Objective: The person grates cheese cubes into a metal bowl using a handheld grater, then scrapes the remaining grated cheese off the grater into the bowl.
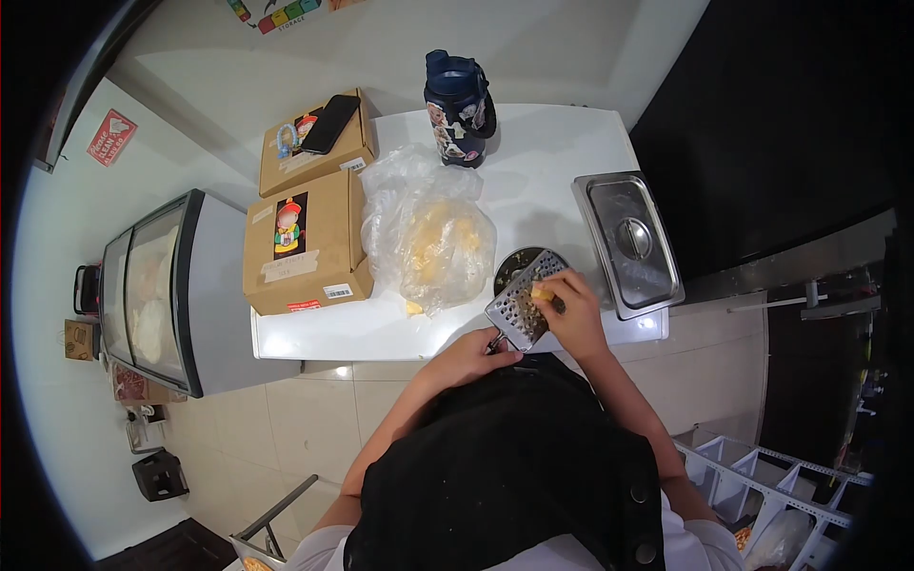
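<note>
In the head view, my left hand (pixel 466 358) is closed around the handle of a metal grater (pixel 519 309) at the table's front edge. The grater slants over a round bowl (pixel 505 270), which it partly covers. My right hand (pixel 574 309) pinches a small yellow piece of food (pixel 542 293) against the grater's holed face; its exact kind I cannot make out. Beyond my hands lies a clear plastic bag (pixel 443 252) with more yellow pieces inside. One loose yellow piece (pixel 413 308) rests by the bag's near edge.
Two cardboard boxes (pixel 307 243) stand on the white table's (pixel 533 143) left side, a phone (pixel 331 124) on the rear one. A dark blue bottle (pixel 457 109) stands at the back. To the right is a lidded steel pan (pixel 630 243). A glass-topped freezer (pixel 157 295) stands farther left.
</note>
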`<state>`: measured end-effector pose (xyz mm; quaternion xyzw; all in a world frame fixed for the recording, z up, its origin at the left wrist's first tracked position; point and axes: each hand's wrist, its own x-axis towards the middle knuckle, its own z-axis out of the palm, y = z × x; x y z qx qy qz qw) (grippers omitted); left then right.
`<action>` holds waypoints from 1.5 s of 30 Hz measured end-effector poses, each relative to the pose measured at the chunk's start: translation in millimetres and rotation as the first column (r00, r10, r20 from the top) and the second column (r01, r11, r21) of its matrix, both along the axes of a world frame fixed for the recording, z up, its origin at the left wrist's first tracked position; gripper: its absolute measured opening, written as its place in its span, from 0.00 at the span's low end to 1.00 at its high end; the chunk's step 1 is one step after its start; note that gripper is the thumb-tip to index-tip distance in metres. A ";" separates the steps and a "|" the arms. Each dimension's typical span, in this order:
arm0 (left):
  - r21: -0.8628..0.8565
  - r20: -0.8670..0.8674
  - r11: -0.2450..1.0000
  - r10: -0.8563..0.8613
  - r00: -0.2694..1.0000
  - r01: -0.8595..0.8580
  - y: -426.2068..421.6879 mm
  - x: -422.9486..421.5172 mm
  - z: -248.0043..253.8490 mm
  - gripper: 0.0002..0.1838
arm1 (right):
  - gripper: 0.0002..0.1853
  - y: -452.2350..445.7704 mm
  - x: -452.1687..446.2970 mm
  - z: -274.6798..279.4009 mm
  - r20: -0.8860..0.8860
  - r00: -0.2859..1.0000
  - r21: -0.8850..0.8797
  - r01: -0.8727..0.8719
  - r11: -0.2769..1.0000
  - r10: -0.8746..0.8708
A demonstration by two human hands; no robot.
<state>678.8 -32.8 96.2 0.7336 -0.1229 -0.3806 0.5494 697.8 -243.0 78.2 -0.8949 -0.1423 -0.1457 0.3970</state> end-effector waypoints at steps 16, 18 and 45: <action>-0.015 -0.049 0.999 0.033 0.998 -0.034 0.3 1.4 -1.3 0.11 | 0.09 -8.9 2.2 0.5 -0.006 1.000 0.031 0.025 0.999 -0.025; 0.010 -0.026 1.000 0.014 1.000 -0.014 1.0 -0.8 -1.6 0.11 | 0.09 -9.1 1.7 -5.1 0.011 1.000 -0.003 0.023 1.000 -0.023; -0.021 -0.040 0.998 0.054 0.998 -0.055 -6.5 3.2 2.4 0.11 | 0.08 3.7 -7.7 1.8 0.014 0.999 0.033 -0.034 0.999 0.033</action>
